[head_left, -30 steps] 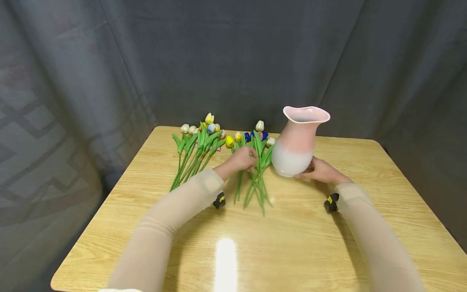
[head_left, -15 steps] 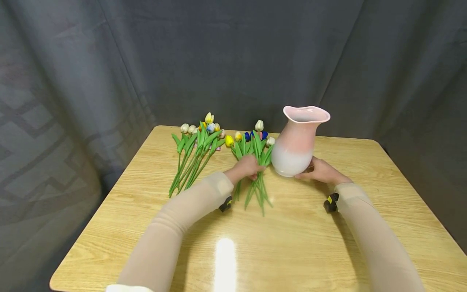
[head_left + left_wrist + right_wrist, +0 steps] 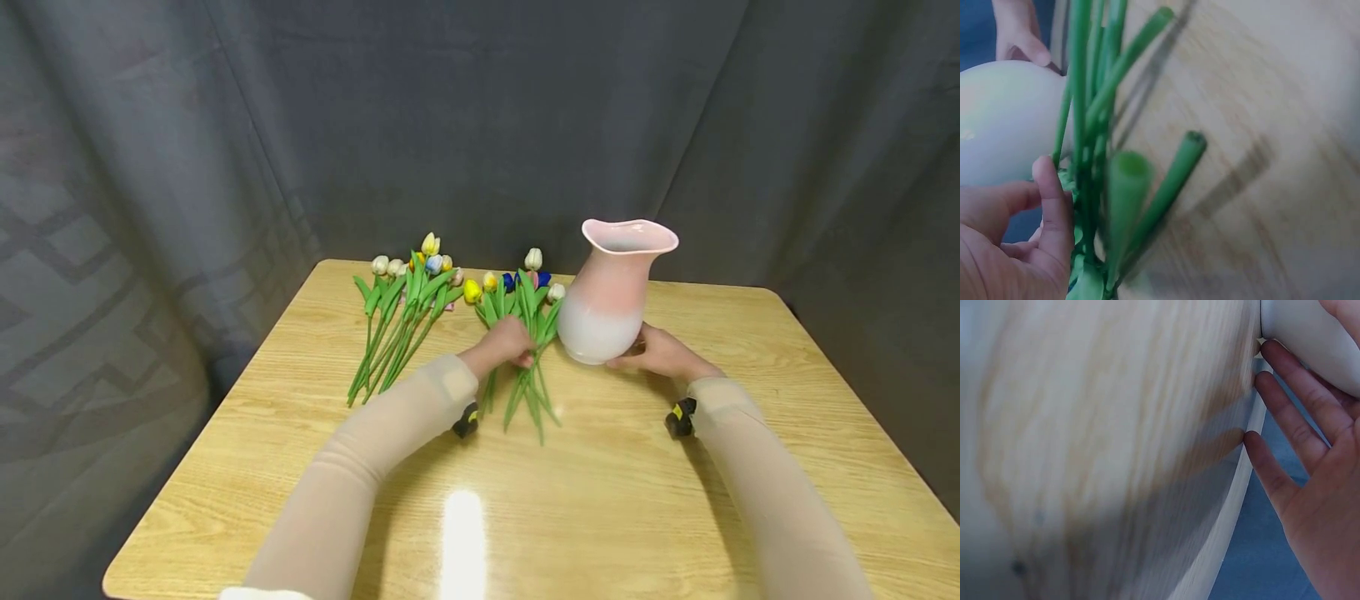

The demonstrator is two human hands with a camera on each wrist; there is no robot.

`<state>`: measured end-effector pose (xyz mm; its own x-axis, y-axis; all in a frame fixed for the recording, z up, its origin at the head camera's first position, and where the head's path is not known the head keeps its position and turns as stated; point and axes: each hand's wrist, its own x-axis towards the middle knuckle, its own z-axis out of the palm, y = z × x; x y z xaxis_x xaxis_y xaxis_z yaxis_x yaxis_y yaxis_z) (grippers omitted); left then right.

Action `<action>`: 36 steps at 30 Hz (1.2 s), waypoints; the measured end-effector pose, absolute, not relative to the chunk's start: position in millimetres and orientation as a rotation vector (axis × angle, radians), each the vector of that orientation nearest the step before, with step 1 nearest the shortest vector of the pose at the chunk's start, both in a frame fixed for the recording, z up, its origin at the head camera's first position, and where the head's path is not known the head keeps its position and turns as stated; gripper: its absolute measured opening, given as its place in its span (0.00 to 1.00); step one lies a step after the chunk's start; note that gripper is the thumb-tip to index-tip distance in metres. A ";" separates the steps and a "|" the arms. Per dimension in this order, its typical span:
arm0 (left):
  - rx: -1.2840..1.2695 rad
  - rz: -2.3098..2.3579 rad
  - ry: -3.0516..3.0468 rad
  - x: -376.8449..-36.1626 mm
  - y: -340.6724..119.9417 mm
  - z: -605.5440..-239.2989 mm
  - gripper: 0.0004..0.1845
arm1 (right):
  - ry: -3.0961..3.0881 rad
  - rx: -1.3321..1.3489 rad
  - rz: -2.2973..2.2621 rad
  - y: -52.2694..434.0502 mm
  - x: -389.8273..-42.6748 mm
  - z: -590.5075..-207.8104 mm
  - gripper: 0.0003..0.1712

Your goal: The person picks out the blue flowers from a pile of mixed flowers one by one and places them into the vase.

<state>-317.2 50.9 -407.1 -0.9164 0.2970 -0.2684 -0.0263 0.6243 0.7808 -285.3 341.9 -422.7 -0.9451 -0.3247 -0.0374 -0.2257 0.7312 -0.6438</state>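
In the head view, a bunch of artificial tulips (image 3: 534,312) with white, yellow, blue and pink heads lies left of the vase. My left hand (image 3: 506,340) is over its stems. Up close in the left wrist view, the curled fingers (image 3: 1054,206) pinch at a thin green stem (image 3: 1063,122), partly hidden. A pink-and-white vase (image 3: 611,292) with a wavy rim stands upright. My right hand (image 3: 663,352) touches its lower right side, thumb in front. The right wrist view shows the other fingers (image 3: 1297,428) straight and spread by the vase's base.
A second bunch of tulips (image 3: 408,308) lies farther left on the wooden table (image 3: 570,500). Dark grey curtains (image 3: 480,125) hang behind the table and at both sides. Light glares off the table's front.
My left hand has moved slightly right and down onto the tulip stems, and its fingers have drawn together there. My right hand and the vase have stayed in place.
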 end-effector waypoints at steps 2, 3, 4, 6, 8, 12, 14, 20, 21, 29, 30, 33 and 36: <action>0.204 1.326 2.409 -317.1 46.8 -406.0 0.10 | 2.783 -0.449 -1.009 341.4 -284.8 -423.1 0.46; 0.215 1.372 2.388 -316.9 44.2 -404.4 0.09 | 2.783 -0.451 -1.012 341.6 -284.8 -423.3 0.46; 0.235 1.405 2.372 -316.7 41.1 -401.9 0.08 | 2.788 -0.451 -1.009 341.6 -284.9 -423.7 0.46; 0.267 1.466 2.348 -318.1 34.5 -396.8 0.05 | 2.794 -0.451 -1.011 341.8 -285.6 -424.6 0.45; 0.299 1.517 2.351 -319.4 26.2 -390.4 0.03 | 2.797 -0.456 -1.012 341.7 -286.6 -425.6 0.46; 0.366 1.544 2.495 -324.1 5.2 -375.7 0.05 | 2.800 -0.456 -1.013 341.5 -288.1 -426.9 0.46; 0.394 1.496 2.639 -326.5 -8.1 -367.0 0.05 | 2.799 -0.454 -1.014 341.1 -288.0 -426.7 0.46; 0.362 1.352 3.025 -336.6 -52.5 -347.5 0.09 | 2.798 -0.445 -1.007 341.2 -286.9 -426.0 0.48; 0.338 1.356 3.069 -338.4 -59.9 -345.6 0.09 | 2.798 -0.441 -1.008 341.3 -286.8 -426.1 0.48; 0.055 1.389 3.291 -350.1 -120.7 -335.3 0.12 | 2.807 -0.432 -0.993 341.3 -286.0 -426.0 0.47; 0.026 1.368 3.299 -351.5 -128.1 -335.6 0.12 | 2.812 -0.429 -0.989 341.5 -285.9 -426.0 0.46; -0.032 1.260 3.298 -354.7 -148.4 -340.4 0.13 | 2.821 -0.415 -0.976 341.6 -284.9 -425.1 0.45; -0.043 1.172 3.227 -354.1 -164.8 -349.4 0.12 | 2.815 -0.423 -0.974 341.4 -284.1 -423.8 0.45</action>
<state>-354.1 -164.8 -349.4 -0.9574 -0.1212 0.2621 0.0753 0.7714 0.6319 -284.1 341.4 -423.8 -0.9518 -0.3049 -0.0333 -0.2191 0.7520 -0.6217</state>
